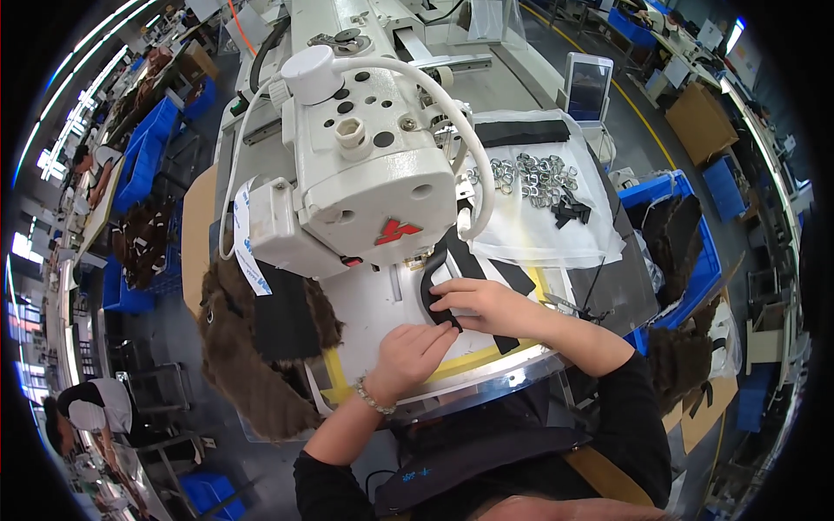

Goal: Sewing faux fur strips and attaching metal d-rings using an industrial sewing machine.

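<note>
- Sewing machine, white and bulky, fills the middle of the head view, its head hanging over the pale work area of the tabletop.
- Brown fur piece with a black lining drapes off the tabletop's left edge, well apart from both hands.
- White cloth lies to the right of the machine; on it sit a pile of metal rings, a black strip along its far edge and a few small black scraps.
- Blue bin stands beyond the tabletop on the right, holding more dark fur.
- Black fabric piece, a narrow curved band, lies flat on the tabletop just in front of the needle area (the needle itself is hidden under the machine head).
- Right hand rests on the near end of the black fabric piece, fingers bent and pressing it down at its edge.
- Left hand lies just beside the right one, fingers curled loosely, fingertips touching the same piece near its lower end; a bead bracelet circles the wrist.
</note>
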Motion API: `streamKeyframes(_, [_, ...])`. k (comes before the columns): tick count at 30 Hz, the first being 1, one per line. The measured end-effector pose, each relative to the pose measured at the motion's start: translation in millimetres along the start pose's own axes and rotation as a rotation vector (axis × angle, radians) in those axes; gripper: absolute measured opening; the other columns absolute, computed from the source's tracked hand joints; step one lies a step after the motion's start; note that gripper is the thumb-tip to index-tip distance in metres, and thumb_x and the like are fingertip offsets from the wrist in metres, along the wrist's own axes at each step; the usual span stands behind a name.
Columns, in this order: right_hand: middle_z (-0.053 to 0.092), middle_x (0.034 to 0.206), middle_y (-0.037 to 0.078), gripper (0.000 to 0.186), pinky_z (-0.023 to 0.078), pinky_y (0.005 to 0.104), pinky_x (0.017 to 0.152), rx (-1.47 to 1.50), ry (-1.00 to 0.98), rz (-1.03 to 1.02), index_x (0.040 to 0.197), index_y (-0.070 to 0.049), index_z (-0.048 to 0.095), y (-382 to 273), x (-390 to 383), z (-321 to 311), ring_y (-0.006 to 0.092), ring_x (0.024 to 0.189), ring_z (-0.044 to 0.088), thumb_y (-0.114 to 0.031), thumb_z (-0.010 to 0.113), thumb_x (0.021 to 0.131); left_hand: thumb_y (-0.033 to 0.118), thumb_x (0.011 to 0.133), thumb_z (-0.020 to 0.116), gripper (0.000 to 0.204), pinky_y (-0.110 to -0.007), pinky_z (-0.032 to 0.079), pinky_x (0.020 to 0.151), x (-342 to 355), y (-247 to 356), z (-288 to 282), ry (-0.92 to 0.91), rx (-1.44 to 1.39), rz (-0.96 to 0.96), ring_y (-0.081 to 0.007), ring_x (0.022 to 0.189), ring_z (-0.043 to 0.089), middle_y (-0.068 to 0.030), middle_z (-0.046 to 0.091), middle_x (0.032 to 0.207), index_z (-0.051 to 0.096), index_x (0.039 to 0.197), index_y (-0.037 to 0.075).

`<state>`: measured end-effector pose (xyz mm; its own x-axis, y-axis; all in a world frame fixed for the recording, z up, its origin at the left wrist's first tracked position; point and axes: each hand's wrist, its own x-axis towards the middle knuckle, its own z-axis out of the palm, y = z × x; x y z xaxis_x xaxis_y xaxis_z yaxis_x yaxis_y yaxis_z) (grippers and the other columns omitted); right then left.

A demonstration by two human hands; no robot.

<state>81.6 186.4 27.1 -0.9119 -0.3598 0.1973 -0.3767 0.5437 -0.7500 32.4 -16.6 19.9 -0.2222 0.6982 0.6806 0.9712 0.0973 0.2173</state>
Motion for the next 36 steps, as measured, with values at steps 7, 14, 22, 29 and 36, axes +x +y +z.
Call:
streamKeyframes(7, [0.066, 0.111, 0.009, 0.030, 0.055, 0.0338, 0.076, -0.142, -0.005, -0.179, 0.099, -0.006, 0.067, 5.3, 0.4, 0.2, 0.0285, 0.091, 0.065, 0.000, 0.070, 0.070, 0.009, 0.075, 0.064, 0.020, -0.027, 0.047, 0.063, -8.4, -0.2, 1.3, -0.116, -0.054, -0.030, -0.0145, 0.076, 0.064, -0.0019, 0.069, 0.092, 0.069, 0.095, 0.007])
streamKeyframes(14, [0.067, 0.107, 0.008, 0.022, 0.055, 0.0342, 0.068, -0.088, -0.010, -0.108, 0.090, -0.005, 0.065, -0.1, -0.5, -2.8, 0.0281, 0.080, 0.066, -0.001, 0.069, 0.070, 0.007, 0.073, 0.069, 0.017, -0.026, 0.046, 0.057, -7.2, -3.1, 1.6, -0.017, -0.106, -0.080, -0.0143, 0.069, 0.063, -0.0009, 0.069, 0.087, 0.069, 0.090, 0.009])
streamKeyframes(22, [0.062, 0.113, 0.011, 0.029, 0.054, 0.0364, 0.075, -0.186, 0.060, -0.067, 0.099, -0.004, 0.061, -1.6, 1.9, -2.0, 0.0294, 0.092, 0.064, -0.002, 0.066, 0.070, 0.006, 0.069, 0.073, 0.016, -0.026, 0.045, 0.058, -1.2, -0.3, -1.4, -0.031, -0.019, -0.031, -0.0127, 0.071, 0.063, 0.0011, 0.069, 0.085, 0.070, 0.084, 0.011])
streamKeyframes(29, [0.062, 0.117, 0.009, 0.039, 0.053, 0.0383, 0.080, 0.005, -0.163, -0.038, 0.107, -0.006, 0.062, -2.9, -0.1, -6.0, 0.0306, 0.097, 0.063, -0.002, 0.068, 0.069, 0.006, 0.069, 0.071, 0.018, -0.026, 0.045, 0.059, -6.0, -1.4, -0.4, -0.109, -0.138, 0.032, -0.0133, 0.074, 0.063, 0.0007, 0.069, 0.089, 0.070, 0.087, 0.011])
streamKeyframes(36, [0.057, 0.125, 0.011, 0.045, 0.042, 0.0441, 0.103, -0.218, -0.047, -0.078, 0.111, -0.007, 0.060, 4.2, 0.4, -2.9, 0.0309, 0.113, 0.056, -0.003, 0.071, 0.067, 0.008, 0.069, 0.067, 0.023, -0.025, 0.046, 0.061, -2.9, 0.2, -6.2, -0.167, -0.117, 0.050, -0.0133, 0.076, 0.064, 0.0001, 0.068, 0.092, 0.069, 0.092, 0.010])
